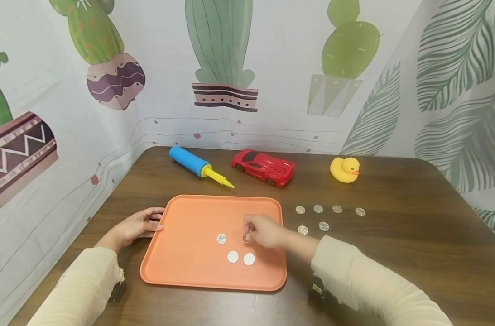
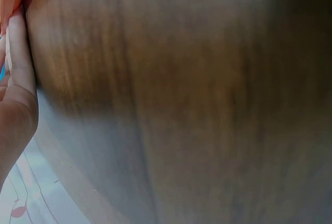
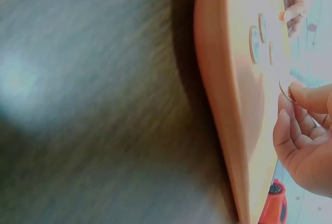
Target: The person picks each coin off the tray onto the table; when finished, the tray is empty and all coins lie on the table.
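Over the orange tray (image 1: 190, 271), my right hand (image 1: 265, 230) pinches a coin (image 1: 247, 237) between thumb and fingertips; the right wrist view shows this coin (image 3: 284, 90) edge-on. Three more coins lie flat on the tray: one coin (image 1: 221, 238) to the left of the hand, another coin (image 1: 233, 256) and a third coin (image 1: 249, 259) nearer the front. My left hand (image 1: 139, 226) holds the tray's left edge, its thumb on the rim. In the left wrist view only part of the left hand (image 2: 18, 79) shows, against the tray.
Several coins (image 1: 318, 209) lie in two rows on the brown table (image 1: 394, 253), right of the tray. Behind stand a blue and yellow hand pump (image 1: 190, 161), a red toy car (image 1: 263, 166) and a yellow rubber duck (image 1: 344, 170). A cactus-print cloth (image 1: 288, 122) hangs at the back.
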Tool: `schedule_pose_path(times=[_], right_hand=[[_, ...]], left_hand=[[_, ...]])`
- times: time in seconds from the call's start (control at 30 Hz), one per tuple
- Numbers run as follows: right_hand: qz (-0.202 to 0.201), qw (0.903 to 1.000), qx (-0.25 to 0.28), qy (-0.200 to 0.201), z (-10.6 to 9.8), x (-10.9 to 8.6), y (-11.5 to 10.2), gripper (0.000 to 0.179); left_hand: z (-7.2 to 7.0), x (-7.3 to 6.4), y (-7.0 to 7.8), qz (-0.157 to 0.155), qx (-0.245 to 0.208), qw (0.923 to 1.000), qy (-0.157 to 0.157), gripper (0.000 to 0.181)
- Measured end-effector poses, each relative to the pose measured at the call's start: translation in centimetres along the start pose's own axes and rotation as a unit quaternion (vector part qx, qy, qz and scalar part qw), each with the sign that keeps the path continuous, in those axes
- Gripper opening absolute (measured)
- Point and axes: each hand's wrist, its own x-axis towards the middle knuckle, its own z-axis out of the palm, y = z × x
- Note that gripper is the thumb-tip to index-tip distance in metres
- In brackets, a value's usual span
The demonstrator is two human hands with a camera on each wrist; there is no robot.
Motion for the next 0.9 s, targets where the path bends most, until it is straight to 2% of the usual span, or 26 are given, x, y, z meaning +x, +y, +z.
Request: schedule_pose_path(times=[0.2,0.53,0.9], right_hand=[[0.008,0.9996,0.017,0.019,-1.1,-0.8,1.0,0.018],[0.059,0.9962,0.036,0.052,-2.9,-2.7,3.1,0.016],[0.065,0.9922,0.055,0.091,-6.0,-6.3,6.1,0.014]], left_hand=[[0.0,0.0,0.2,0.0,0.002,1.0,0.002,0.064],[0.1,-0.1,0.2,-0.005,0.005,1.0,-0.001,0.064],[0.1,-0.1,0.2,-0.003,0.004,1.0,-0.001,0.065]])
